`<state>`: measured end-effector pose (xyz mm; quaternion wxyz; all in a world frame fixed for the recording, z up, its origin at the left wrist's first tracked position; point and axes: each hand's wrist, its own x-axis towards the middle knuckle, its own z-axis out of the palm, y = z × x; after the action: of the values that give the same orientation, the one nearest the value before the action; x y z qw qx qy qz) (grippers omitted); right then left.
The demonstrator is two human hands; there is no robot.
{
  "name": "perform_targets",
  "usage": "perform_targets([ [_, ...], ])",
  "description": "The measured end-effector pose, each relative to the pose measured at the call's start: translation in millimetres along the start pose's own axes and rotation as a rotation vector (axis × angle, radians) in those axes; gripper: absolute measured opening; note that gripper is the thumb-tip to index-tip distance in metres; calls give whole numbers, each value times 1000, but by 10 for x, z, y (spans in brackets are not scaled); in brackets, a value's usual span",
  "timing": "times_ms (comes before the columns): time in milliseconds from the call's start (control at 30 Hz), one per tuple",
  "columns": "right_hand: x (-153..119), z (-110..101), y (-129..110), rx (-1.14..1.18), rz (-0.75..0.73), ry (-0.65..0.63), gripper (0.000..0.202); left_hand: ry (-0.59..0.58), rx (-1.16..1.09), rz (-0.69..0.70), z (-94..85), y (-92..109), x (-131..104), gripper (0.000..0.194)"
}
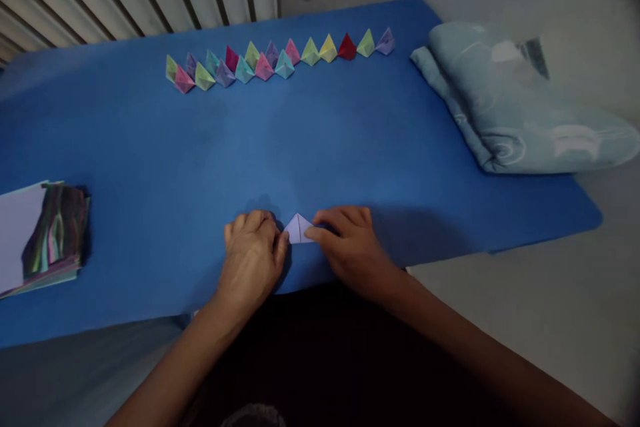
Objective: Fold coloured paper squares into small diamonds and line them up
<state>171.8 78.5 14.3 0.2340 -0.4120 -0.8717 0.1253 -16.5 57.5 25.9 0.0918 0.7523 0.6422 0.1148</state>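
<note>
- Lying directly between the two hands, the small lilac paper (299, 229) rests on the blue counter (310, 147) near its close edge, in front of the person's body.
- Pointing away from the person, its peak stands at the far side, while the straight base faces the body.
- Running left to right, the base looks like the long axis, so it lines up from hand to hand; both lower corners are partly covered, so its full length cannot be told.
- Dividing the face, a line drops from the peak toward the base, square to that axis, with one hand on either side of it.
- Neither hand is clearly nearer, as both touch the paper; the right thumb reaches farther in over the face, while the left thumb meets only the left corner.
- The right hand (353, 247) grips the right corner, thumb on top and forefinger along the sloping edge.
- The left hand (253, 247) is curled, its thumb tip against the paper; whether it pinches or merely steadies cannot be told.
- Well apart, beyond the hands, stand the folded paper shapes (264, 67); a stack of paper (17, 233) lies to the left, and a folded blanket (520, 107) sits to the far right.
</note>
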Motion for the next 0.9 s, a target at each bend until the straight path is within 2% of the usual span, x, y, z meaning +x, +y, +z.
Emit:
perform_targets([
  [67, 6, 4, 11, 24, -106, -29, 33, -11, 13, -4, -5, 3, 5, 22],
  [133, 9, 9, 32, 58, -149, -69, 37, -20, 25, -6, -6, 1, 10, 23],
  [400, -17, 19, 85, 67, -130, -121, 42, -28, 9, -2, -6, -12, 9, 24],
  [600, -14, -20, 72, 29, -92, -212, 43, -23, -13, 11, -2, -28, 4, 25],
  [900, -9, -19, 82, 9, -91, -245, 43, 39, 36, 32, -35, -215, -61, 17],
])
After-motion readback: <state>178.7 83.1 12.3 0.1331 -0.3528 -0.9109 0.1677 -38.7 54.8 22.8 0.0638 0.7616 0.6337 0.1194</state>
